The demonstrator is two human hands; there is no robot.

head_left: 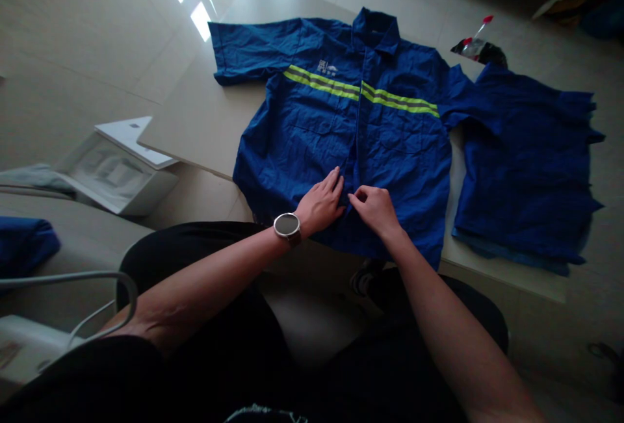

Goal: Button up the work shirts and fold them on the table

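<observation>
Blue shirt (305, 137) on pale table (190, 111), glossy tiled floor (97, 46), white box (149, 192) perhaps

Two hands (319, 203) (376, 210) are showing, plus one watch (286, 225). One blue shirt (312, 140) is sporting one collar (389, 34) and two yellow stripes (322, 82) (400, 99), two other heaps of blue cloth (526, 163) (26, 243) are lying around, two red caps (488, 19) (467, 41) are poking up, and I'm counting one table (195, 111), one white box (151, 190).

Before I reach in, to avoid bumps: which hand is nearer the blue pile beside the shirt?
Right: the right hand is on the shirt, left of the pile; the left hand, farther left.
</observation>
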